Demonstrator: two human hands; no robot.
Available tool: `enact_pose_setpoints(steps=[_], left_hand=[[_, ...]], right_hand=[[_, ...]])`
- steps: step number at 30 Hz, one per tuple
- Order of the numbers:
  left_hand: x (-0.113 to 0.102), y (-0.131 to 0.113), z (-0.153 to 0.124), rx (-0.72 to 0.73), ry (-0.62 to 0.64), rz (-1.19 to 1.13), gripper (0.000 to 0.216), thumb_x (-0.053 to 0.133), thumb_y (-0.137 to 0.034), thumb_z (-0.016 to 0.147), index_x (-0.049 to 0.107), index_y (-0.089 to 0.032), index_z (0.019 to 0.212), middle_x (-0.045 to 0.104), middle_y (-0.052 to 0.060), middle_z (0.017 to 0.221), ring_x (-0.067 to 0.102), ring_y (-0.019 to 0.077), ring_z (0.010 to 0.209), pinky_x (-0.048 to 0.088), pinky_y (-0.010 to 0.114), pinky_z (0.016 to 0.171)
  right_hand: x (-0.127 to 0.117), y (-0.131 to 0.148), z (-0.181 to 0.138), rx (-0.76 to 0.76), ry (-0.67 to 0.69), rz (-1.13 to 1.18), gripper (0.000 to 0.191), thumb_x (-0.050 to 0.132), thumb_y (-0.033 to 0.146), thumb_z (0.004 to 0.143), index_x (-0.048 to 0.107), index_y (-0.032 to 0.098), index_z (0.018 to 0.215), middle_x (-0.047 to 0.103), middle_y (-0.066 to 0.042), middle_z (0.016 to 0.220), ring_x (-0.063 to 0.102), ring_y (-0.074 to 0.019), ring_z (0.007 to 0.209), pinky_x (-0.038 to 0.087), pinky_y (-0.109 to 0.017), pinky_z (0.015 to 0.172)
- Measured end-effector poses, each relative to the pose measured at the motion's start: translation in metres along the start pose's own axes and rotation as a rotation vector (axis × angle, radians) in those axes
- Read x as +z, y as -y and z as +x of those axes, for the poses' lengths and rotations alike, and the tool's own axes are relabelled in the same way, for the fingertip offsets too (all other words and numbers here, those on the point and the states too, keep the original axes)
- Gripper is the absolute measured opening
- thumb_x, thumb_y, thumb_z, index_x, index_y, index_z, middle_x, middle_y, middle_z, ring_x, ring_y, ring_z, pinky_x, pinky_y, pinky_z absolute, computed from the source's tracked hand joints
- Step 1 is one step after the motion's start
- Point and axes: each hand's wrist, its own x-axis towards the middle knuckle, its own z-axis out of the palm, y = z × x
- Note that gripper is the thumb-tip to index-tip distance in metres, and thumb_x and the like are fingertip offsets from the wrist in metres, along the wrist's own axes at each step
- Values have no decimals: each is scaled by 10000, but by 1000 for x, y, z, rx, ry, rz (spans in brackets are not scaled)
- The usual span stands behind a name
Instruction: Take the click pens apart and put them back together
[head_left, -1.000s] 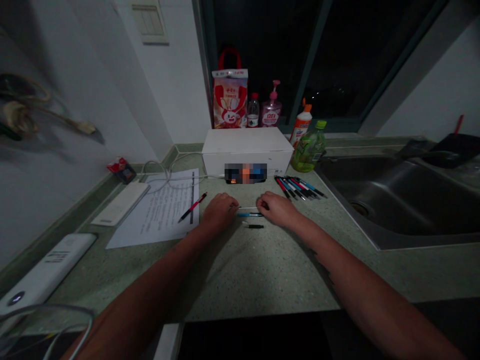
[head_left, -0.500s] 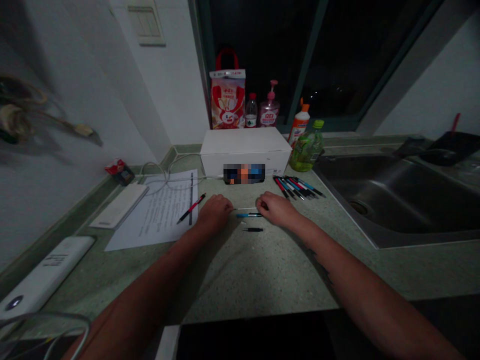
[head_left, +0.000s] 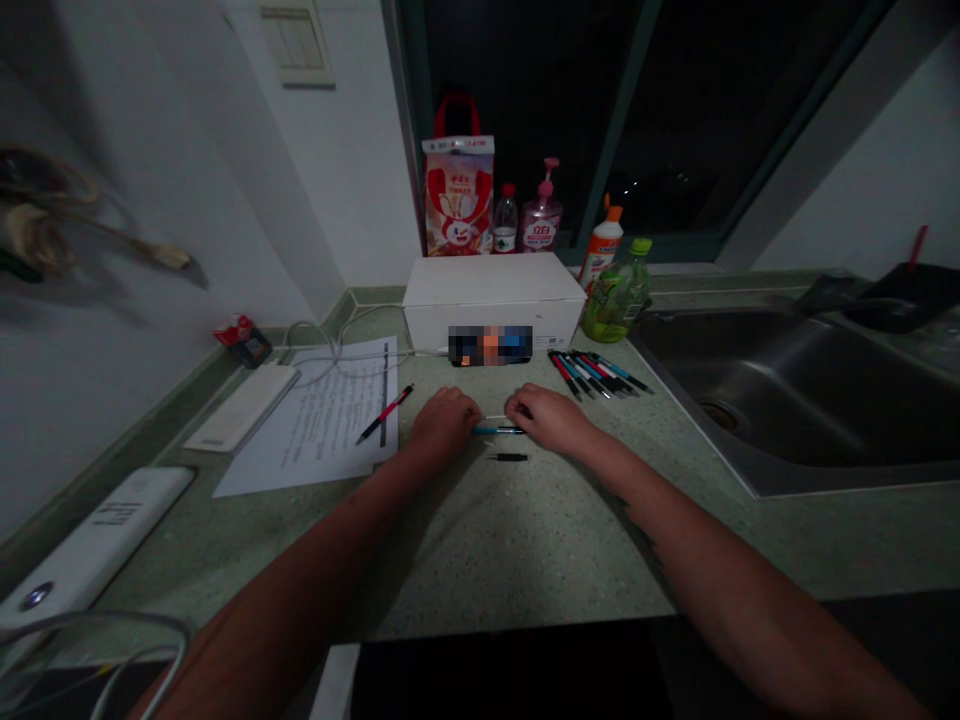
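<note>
My left hand (head_left: 444, 424) and my right hand (head_left: 553, 416) face each other low over the counter, fingers pinched. Between them runs a thin whitish pen refill (head_left: 493, 417), one end at each hand's fingertips. Just below it lies a blue pen barrel (head_left: 495, 430), its right end close to the right fingers and its left end by the left fingers. Nearer to me rests a short black pen part (head_left: 511, 457) with a thin tip pointing left. A tiny pale piece, too small to name, lies between barrel and black part.
A red and black pen (head_left: 385, 413) lies across a printed sheet (head_left: 315, 430) at left. Several pens (head_left: 598, 376) are grouped at right, before the sink (head_left: 750, 400). Behind stand a white box (head_left: 491, 282), a phone with a blurred screen (head_left: 490, 346) and a green bottle (head_left: 616, 295).
My left hand has moved right along the refill, so less of it shows between the hands. My right hand has shifted slightly left. The barrel and black part stay on the counter.
</note>
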Motion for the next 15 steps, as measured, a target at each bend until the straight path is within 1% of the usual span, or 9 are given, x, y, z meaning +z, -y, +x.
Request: enact_pose_setpoints(steps=[3, 6, 11, 15], left_hand=[[-1, 1, 0, 9, 5, 28, 137, 637, -170, 914, 744, -206, 836, 697, 89, 909, 614, 276, 981, 493, 429, 910], [-1, 3, 0, 19, 0, 34, 141, 640, -164, 908, 740, -208, 820, 695, 95, 901, 614, 283, 975, 493, 429, 898], [3, 6, 1, 41, 4, 66, 182, 618, -151, 928, 708, -210, 782, 675, 100, 877, 591, 282, 947, 482, 420, 888], [2, 9, 0, 48, 20, 130, 181, 575, -141, 942, 693, -191, 815, 665, 104, 894, 579, 283, 948, 473, 415, 886]], right_hand=[[1, -3, 0, -11, -16, 48, 124, 635, 188, 978, 759, 193, 980, 694, -52, 997, 642, -174, 876, 401, -265, 744], [1, -1, -3, -35, -38, 80, 95, 683, 249, 966, 752, 185, 979, 687, -48, 974, 634, -169, 852, 408, -266, 743], [1, 7, -6, -124, 32, 70, 119, 763, 299, 916, 757, 200, 980, 690, -47, 1001, 639, -176, 861, 423, -275, 755], [0, 7, -7, -125, 52, 38, 120, 774, 295, 911, 764, 206, 991, 696, -54, 1021, 651, -187, 887, 430, -284, 764]])
